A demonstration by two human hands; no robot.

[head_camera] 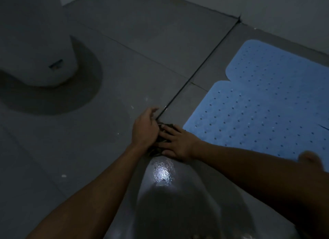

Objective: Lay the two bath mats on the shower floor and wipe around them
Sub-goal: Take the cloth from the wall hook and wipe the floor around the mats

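Two blue perforated bath mats lie flat on the grey floor at the right: a far mat (277,64) and a near mat (258,121), edges touching. A dark cloth (162,140) lies bunched on the floor just left of the near mat's corner. My right hand (178,143) rests flat on the cloth with fingers spread. Beside it, my left hand (145,128) touches the cloth's left side, fingers curled. The room is dim, and most of the cloth is hidden under my hands.
A white toilet base (35,48) stands at the upper left. A dark floor joint (195,71) runs diagonally from my hands to the wall corner. A wet, shiny patch (162,172) reflects light below my hands. The white wall (267,10) borders the mats behind.
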